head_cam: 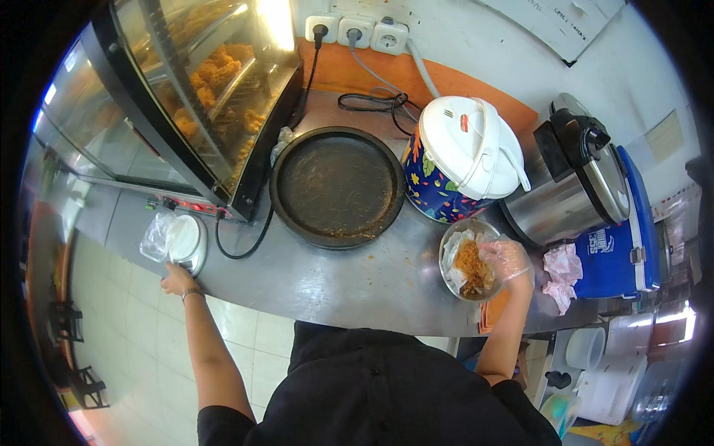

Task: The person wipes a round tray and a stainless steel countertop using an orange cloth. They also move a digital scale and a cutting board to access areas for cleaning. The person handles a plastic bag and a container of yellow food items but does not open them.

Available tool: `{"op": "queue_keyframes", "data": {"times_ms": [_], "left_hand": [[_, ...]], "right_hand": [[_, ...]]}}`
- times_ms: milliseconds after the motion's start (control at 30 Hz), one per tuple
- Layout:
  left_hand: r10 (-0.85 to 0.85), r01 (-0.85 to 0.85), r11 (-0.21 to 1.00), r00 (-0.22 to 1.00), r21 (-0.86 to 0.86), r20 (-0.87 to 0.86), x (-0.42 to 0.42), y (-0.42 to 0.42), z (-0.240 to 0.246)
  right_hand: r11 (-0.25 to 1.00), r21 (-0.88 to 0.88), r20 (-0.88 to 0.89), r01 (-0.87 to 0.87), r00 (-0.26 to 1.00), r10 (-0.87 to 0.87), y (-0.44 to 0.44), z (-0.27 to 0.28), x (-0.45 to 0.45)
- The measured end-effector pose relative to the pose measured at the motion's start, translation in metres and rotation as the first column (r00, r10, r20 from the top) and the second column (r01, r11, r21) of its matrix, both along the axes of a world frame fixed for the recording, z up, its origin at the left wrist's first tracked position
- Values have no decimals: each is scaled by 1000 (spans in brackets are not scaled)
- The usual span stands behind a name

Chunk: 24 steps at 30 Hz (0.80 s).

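Observation:
My left hand (178, 280) is at the front edge of a small white kitchen scale (193, 253), with the fingers partly hidden. A clear plastic bag (158, 237) lies against the scale's left side and partly over its plate. On the right, my right hand (506, 261) wears a clear plastic glove and reaches over the rim of a metal bowl (448, 283). Golden-brown fried crumbs (473, 268) fill part of this bowl, beside crumpled white paper (456, 257). The fingertips meet the crumbs; whether they pinch any is unclear.
A wide dark stone mortar dish (334, 184) stands mid-counter. Left of it is a glass display warmer (184, 111) with fried food. Behind the bowl stand a floral rice cooker (446, 189) and a steel one (558, 200). Crumpled pink paper (562, 267) lies near a blue cooler (608, 262).

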<state>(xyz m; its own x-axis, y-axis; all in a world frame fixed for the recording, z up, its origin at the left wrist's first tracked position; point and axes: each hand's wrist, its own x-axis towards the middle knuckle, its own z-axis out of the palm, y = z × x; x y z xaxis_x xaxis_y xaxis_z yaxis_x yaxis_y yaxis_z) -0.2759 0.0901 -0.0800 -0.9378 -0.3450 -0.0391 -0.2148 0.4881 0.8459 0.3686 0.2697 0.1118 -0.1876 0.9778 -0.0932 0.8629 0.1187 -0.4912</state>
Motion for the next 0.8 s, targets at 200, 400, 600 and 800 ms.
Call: {"op": "queue_keyframes", "data": {"times_ms": [200,400,600,800], "left_hand": [[-8,8,1000,999,1,33,0,-1,4],[27,-27,1000,999,-6,-25,-5,-1,-8],[32,-32,999,999,-25,-17,-9,-2,-10],[-22,22,1000,1000,-20,17,2,-1,4]], "right_hand": [[998,38,126,44,991,-49,0,-9,-14],[998,61,200,9,979,-21,6,-9,-28],[887,205,-155,-415,881,448,31,-39,-121],[608,242,-181,-756,581,794,46,-87,-245]]}}
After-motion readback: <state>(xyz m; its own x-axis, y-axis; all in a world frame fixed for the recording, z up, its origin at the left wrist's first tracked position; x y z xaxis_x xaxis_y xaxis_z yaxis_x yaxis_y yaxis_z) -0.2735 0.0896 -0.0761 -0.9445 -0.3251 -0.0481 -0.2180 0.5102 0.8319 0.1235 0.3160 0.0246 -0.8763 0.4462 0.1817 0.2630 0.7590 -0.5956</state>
